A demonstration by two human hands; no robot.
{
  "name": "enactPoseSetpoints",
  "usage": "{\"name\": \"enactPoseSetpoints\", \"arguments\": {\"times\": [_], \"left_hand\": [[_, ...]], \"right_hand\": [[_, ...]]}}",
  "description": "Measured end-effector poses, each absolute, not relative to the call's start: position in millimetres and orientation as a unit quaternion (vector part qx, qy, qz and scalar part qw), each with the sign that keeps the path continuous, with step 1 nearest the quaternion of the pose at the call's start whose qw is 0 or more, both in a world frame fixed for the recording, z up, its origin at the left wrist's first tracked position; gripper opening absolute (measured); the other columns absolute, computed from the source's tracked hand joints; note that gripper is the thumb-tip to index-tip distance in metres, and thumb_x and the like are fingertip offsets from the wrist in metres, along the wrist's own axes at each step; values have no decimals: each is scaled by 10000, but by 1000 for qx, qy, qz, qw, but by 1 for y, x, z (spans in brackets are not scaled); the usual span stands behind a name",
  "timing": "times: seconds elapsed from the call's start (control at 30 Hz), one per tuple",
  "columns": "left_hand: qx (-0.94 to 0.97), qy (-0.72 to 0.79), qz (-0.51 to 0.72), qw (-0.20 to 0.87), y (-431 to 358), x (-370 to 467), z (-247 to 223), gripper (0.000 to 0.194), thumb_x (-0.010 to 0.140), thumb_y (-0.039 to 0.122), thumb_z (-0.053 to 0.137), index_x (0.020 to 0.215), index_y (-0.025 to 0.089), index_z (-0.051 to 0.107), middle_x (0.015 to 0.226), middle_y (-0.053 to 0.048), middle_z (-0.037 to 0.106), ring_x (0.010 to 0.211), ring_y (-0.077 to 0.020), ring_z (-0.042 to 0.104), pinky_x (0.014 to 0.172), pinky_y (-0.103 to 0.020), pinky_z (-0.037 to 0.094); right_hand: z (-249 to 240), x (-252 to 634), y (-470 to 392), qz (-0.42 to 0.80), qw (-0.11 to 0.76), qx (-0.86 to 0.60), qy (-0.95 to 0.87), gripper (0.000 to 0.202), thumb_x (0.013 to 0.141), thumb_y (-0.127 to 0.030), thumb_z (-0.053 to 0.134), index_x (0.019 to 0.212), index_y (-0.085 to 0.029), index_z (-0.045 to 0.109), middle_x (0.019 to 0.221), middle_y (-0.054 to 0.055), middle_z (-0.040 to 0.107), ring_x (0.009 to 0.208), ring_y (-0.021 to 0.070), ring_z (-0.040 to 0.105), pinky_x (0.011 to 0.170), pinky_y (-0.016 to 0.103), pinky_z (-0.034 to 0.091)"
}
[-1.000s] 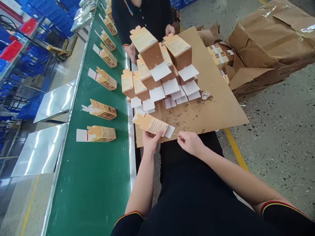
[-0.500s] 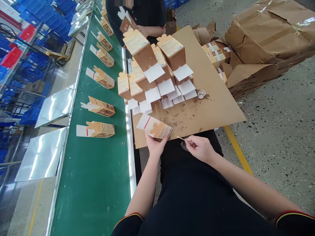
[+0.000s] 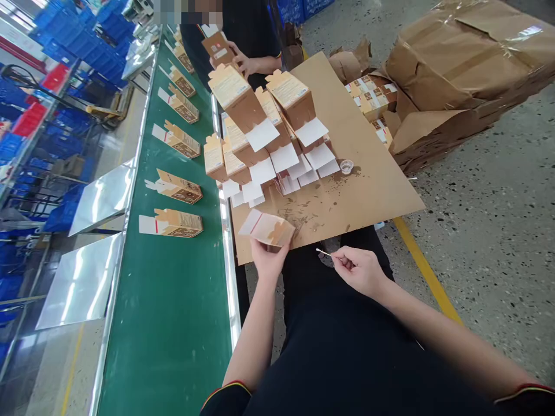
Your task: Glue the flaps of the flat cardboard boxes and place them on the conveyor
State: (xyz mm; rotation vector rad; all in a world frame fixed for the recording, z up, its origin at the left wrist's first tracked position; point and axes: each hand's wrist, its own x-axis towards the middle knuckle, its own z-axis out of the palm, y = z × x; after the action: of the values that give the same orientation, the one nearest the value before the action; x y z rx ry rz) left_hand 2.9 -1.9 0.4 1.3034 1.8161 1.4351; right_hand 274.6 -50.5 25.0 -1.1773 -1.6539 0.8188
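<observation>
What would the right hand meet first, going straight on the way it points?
Swab leading, the right hand would likely meet the box or the left hand's thumb, right at the box's end. Depth is unclear in one view; it might pass above or below.
</observation>
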Motion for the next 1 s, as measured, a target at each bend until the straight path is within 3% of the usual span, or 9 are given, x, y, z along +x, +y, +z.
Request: {"name": "enactPoseSetpoints", "arguments": {"times": [0.17,0.3,0.43,0.77,0.93,1.0], "left_hand": [[357,686,628,86,-24,-115,16,1024,620,408,1083,1438,294,478,1537,-162,643,1458,-388,690,1211,-678,594],[269,733,625,9,-48,-195,21,924,615,344,1049,1312,264,447,1549,-180,590,1456,-384,691,1210,-658,597],[219,785,578,37,-51,-207,10,867,628,286,1027,1247,253,421,1440,-171,647,1364,-348,744,1171,-595,629],[261,794,542,90,-23,-217,0,934,666,322,1022,1366,262,407,1453,-165,659,1367,-312,736,1183,-529,605],[267,794,528,138,-2,-228,11,980,627,308,1053,1382,245,430,1484,-174,631,1434,-313,680,1251,-523,538],[245,809,523,110,-9,-219,13,1040,594,273,1059,1420,245,429,1525,-177,590,1510,-329,609,1300,-533,481]], "right_hand": [[31,284,-49,317,479,-506,-644,232,1023,-177,661,805,-226,722,605,-46,573,489,93,527,502,208,452],[33,290,-40,317,485,-500,-644,207,1026,-210,689,834,-231,762,602,-44,605,476,96,548,489,207,468],[34,289,-27,323,480,-493,-650,211,1027,-265,721,826,-234,780,594,-37,626,470,103,559,486,218,485],[42,280,-15,339,440,-499,-665,287,1046,-398,733,805,-248,769,582,-14,639,477,137,578,498,271,523],[40,284,-7,327,454,-499,-662,306,1032,-434,747,792,-245,771,583,-14,642,472,136,593,485,263,519],[37,304,-10,301,456,-532,-647,299,1009,-457,761,803,-242,786,593,-1,671,478,152,626,494,277,536]]}}
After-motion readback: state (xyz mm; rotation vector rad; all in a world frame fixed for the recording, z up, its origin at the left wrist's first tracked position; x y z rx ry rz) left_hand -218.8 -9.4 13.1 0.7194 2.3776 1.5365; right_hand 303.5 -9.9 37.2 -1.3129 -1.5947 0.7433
